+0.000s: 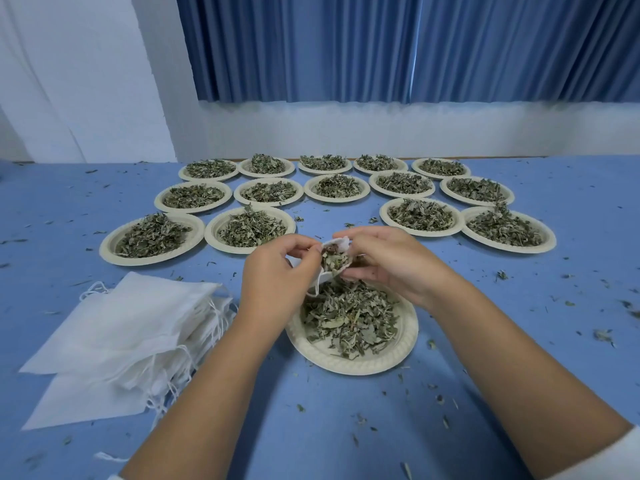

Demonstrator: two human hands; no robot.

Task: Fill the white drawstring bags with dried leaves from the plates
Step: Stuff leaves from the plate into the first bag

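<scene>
1. The left hand [277,268] holds a small white fabric drawstring bag [325,277] above the far edge of the nearest plate. Its fingers [304,245] are curled and pinch the left side of the bag's open mouth.
2. The right hand [384,261] meets the bag from the right. Its thumb and forefinger pinch the far rim of the mouth, and the other fingers are curled just beside the opening.
3. The mouth of the bag is held open between the two hands, and crumpled green-brown dried leaves [334,259] show inside it.
4. A loop of the bag's white cord hangs below the left hand, over the plate.
5. The nearest round cream paper plate [346,364] lies on the blue surface [311,427] just below the hands. A loose heap of dried leaves [349,317] covers most of it.
6. A stack of flat white drawstring bags [121,323] lies on the near left of the surface, apart from the plate. Their cords trail toward the left forearm.
7. Fourteen more cream plates heaped with leaves [336,187] stand in three rows beyond the hands. Five are in the far row, five in the middle row, and two on each side in the near row.
8. Leaf fragments [502,274] are scattered across the surface.
9. A pleated blue curtain [381,46] hangs above a white wall [346,133] at the far side.
</scene>
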